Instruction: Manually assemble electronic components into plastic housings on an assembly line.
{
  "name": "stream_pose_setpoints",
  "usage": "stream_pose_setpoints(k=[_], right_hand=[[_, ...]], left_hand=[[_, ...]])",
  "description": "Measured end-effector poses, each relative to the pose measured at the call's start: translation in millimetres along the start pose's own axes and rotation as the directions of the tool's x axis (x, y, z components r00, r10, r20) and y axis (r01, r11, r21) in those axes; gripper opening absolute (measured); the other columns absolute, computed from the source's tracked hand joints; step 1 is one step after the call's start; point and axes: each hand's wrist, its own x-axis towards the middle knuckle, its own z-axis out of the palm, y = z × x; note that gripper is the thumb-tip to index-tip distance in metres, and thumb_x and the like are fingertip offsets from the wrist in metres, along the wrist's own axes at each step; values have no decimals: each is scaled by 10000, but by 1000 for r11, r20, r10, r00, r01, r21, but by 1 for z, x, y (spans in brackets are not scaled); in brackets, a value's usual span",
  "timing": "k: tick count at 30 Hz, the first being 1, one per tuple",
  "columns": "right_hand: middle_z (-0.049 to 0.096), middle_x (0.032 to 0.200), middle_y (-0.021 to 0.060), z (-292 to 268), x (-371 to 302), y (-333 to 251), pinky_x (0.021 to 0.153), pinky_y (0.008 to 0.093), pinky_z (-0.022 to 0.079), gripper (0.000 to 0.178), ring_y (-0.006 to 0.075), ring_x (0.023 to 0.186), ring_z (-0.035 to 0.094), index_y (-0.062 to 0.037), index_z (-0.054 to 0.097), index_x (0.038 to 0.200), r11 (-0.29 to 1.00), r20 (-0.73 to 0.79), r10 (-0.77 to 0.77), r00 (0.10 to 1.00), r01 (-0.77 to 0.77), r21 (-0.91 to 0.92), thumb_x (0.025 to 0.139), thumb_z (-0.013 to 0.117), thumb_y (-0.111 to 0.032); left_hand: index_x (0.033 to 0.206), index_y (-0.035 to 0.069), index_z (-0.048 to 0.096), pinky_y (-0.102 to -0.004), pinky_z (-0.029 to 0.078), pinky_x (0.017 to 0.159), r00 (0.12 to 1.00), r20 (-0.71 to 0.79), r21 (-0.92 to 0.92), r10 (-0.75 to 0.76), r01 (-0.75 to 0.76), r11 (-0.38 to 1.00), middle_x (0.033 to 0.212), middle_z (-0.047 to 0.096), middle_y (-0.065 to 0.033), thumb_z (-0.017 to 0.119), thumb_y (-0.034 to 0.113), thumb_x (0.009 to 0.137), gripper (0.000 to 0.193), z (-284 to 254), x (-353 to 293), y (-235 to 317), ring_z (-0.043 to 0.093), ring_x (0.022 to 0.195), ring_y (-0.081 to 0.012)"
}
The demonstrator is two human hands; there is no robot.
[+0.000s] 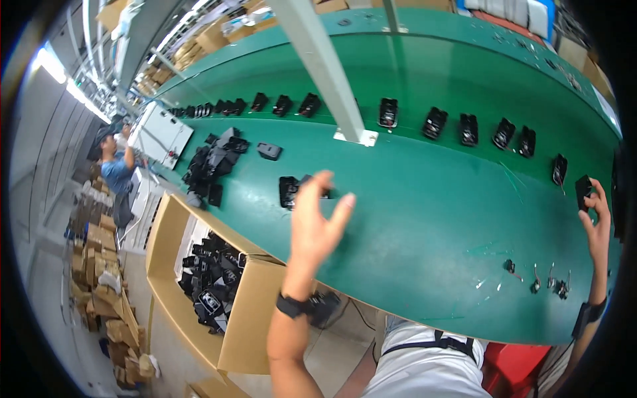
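Observation:
My left hand (pixel 315 222) reaches over the green workbench (pixel 405 225), thumb and fingers spread apart. Just beyond it lies an open black plastic housing (pixel 287 191), with more black plastic partly hidden behind the fingers. At the far right, my right hand (pixel 599 215) pinches a flat black plastic piece (pixel 583 191) between thumb and fingers. Nearer the front edge on that side are small black parts with thin wires, among them one with a red wire (pixel 510 266) and a small cluster (pixel 563 288).
Black housings (pixel 468 129) line the bench's far side past a white post (pixel 335 86). A heap of black parts (pixel 212 162) and a lone grey-black cover (pixel 269 151) lie left. An open carton (pixel 255 318) of black parts stands beside the bench. A person (pixel 116 166) works far left.

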Motion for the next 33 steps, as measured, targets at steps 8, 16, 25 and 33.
stream_pose_setpoints(k=[8, 16, 25, 33], right_hand=[[461, 1415, 129, 47, 39, 256, 978, 322, 425, 247, 225, 1185, 537, -11, 570, 1044, 987, -76, 158, 984, -157, 30, 814, 658, 4], [376, 1511, 136, 68, 56, 190, 1024, 383, 411, 365, 301, 1298, 466, -20, 545, 1115, 966, -5, -110, 994, 106, -235, 760, 616, 24], [434, 1455, 135, 83, 50, -112, 998, 402, 398, 450, 300, 1295, 460, -64, 539, 1206, 987, 217, -149, 965, 132, 91, 765, 603, -126], [345, 1468, 222, 247, 116, -304, 1086, 452, 369, 652, 413, 1316, 418, -40, 464, 1319, 733, 493, -680, 543, 498, 463, 781, 733, -291]], left_hand=[[1194, 67, 644, -512, 437, 971, 967, -63, 405, -247, 251, 879, 1307, 500, -208, 732, 668, 680, 796, -7, 45, -83, 467, 1216, -394], [988, 94, 672, -442, 468, 872, 996, 66, 201, 58, -70, 977, 1063, 596, -144, 757, 585, 709, 572, 39, 3, -25, 542, 1019, -347], [1219, 5, 538, -509, 416, 955, 974, 132, 78, 183, -194, 978, 1230, 507, -189, 652, 515, 857, 635, 63, 11, -22, 461, 1193, -362], [1181, 8, 564, -498, 385, 1050, 968, -66, 333, 241, -206, 920, 1284, 510, -248, 630, 279, 887, 405, -50, 47, -87, 455, 1233, -438]])
